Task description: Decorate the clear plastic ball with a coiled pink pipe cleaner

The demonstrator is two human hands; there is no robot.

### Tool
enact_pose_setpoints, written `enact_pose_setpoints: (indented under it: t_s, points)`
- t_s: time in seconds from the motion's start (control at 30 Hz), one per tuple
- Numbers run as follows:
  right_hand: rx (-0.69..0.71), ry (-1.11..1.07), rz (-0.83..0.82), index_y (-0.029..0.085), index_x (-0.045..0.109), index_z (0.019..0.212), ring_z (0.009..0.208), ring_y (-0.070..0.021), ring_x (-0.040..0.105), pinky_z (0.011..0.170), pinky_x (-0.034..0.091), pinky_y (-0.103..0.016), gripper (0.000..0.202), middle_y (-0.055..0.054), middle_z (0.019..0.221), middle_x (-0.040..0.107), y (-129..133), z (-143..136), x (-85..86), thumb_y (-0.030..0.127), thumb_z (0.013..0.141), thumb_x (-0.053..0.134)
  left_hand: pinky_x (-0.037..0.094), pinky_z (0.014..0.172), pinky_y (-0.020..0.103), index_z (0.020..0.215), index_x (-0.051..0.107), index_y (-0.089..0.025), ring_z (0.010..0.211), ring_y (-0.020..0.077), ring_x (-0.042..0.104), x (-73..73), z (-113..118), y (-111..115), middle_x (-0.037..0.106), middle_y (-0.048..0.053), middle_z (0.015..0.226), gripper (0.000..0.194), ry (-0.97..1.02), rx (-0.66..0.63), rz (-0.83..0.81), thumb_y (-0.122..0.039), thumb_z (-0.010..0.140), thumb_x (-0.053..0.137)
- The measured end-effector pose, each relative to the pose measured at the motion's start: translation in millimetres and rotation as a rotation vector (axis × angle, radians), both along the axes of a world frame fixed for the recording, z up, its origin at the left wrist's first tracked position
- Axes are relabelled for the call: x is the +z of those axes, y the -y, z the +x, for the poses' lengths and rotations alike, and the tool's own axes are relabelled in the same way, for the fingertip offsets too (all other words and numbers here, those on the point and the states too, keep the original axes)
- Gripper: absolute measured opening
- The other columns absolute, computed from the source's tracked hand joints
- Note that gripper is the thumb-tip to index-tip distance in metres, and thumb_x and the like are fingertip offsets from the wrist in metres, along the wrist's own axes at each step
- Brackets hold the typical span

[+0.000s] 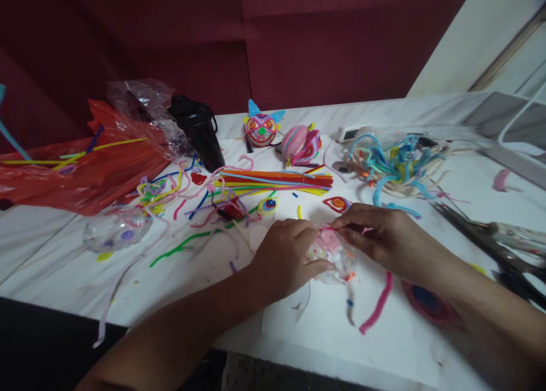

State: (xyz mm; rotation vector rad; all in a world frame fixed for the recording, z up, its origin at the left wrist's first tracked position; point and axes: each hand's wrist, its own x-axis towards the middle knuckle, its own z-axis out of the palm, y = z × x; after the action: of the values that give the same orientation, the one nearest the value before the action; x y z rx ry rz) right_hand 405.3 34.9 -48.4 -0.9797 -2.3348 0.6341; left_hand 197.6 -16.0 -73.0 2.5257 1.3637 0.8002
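My left hand (286, 255) grips a transparent plastic ball (336, 266) from its left side, thumb along the near face. On top of the ball sits a flat pink coil (329, 239) of pipe cleaner. The fingertips of my right hand (386, 240) are pinched together at the coil's upper right edge, on a thin pink strand. A magenta pipe cleaner (377, 307) hangs out below my right hand; whether it joins that strand is hidden. White paper (324, 337) lies underneath. Behind my hands is a red eye-shaped piece (336, 204) with an orange centre.
A bundle of pipe cleaners (277, 180), a black bottle (198, 132) and two decorated balls, one with blue ears (261, 130), stand behind. Left are a red plastic bag (128, 157) and another transparent ball (115, 230). Right are a blue pipe-cleaner pile (401, 166) and scissors (490, 248).
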Motion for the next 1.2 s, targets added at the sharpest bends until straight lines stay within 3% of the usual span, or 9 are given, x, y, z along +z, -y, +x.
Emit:
enact_pose_setpoints:
  t_s: [0.17,0.4,0.6,1.0,1.2]
  points:
    - [-0.012,0.02,-0.016,0.021,0.07,0.088,0.068,-0.0178,0.062,0.058,0.046,-0.029,0.027,-0.005,0.082,0.068,4,1,-2.7,0.038,0.091,0.05,0.05,0.089,0.04,0.099,0.064,-0.016,0.1,0.0245,0.064,-3.0,0,0,0.069,0.008,0.107,0.039,0.032,0.006,0.032,-0.041,0.073,0.079]
    - [0.029,0.003,0.054,0.019,0.069,0.083,0.065,-0.0152,0.059,0.058,0.043,-0.028,0.027,-0.005,0.078,0.063,7,1,-4.8,0.031,0.095,0.047,0.051,0.087,0.038,0.098,0.066,-0.017,0.097,0.0234,0.065,-5.6,1,0,0.071,0.007,0.103,0.041,0.077,0.021,0.063,-0.042,0.07,0.081]
    - [0.039,0.013,0.103,0.019,0.067,0.081,0.066,-0.0161,0.06,0.058,0.043,-0.028,0.029,-0.006,0.078,0.063,7,1,-6.3,0.03,0.095,0.045,0.051,0.08,0.04,0.105,0.063,-0.018,0.089,0.0251,0.067,-6.2,3,1,0.073,0.007,0.093,0.05,-0.006,0.064,0.064,-0.05,0.07,0.079]
    - [0.037,0.074,0.125,0.02,0.066,0.077,0.068,-0.0177,0.06,0.059,0.042,-0.03,0.031,-0.007,0.078,0.062,10,-1,-7.9,0.026,0.096,0.042,0.043,0.08,0.038,0.104,0.059,-0.015,0.097,0.0232,0.065,11.3,3,8,0.072,0.008,0.106,0.034,-0.201,-0.039,0.147,-0.042,0.085,0.068]
    - [0.039,0.062,0.208,0.019,0.067,0.075,0.068,-0.017,0.06,0.057,0.044,-0.027,0.032,-0.007,0.078,0.062,13,-3,-5.8,0.021,0.096,0.043,0.048,0.082,0.038,0.105,0.058,-0.012,0.101,0.0252,0.063,10.6,5,9,0.068,0.012,0.106,0.033,-0.233,-0.057,0.169,-0.038,0.087,0.065]
